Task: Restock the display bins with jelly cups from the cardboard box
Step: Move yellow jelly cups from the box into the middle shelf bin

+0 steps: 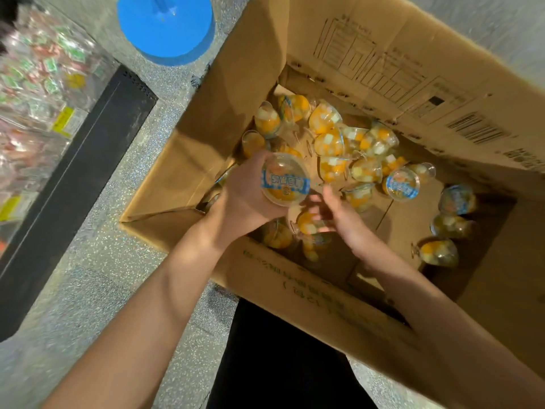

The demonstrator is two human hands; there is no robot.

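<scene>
Jelly cups [348,149] lie loose in the bottom of the open cardboard box [383,69], which fills the frame from about one o'clock round to five. Starting at the left, at nine to ten o'clock, clear display bins [38,84] hold small wrapped sweets, blurred, with yellow tags on their fronts and a dark base below them. At twelve o'clock a round blue object [166,28] sits on the speckled floor [88,290], just beside the box's left flap. At the centre, the left hand [247,196] grasps one jelly cup [284,183] over the box, fingers curled round its side, the blue-and-white lid facing up. Just to its right the right hand [339,214] reaches down among the cups at the box's near wall; its fingers are blurred and I cannot tell whether they have closed on anything. Further right, at three to four o'clock, a few cups lie apart from the main heap on the bare box bottom.
</scene>
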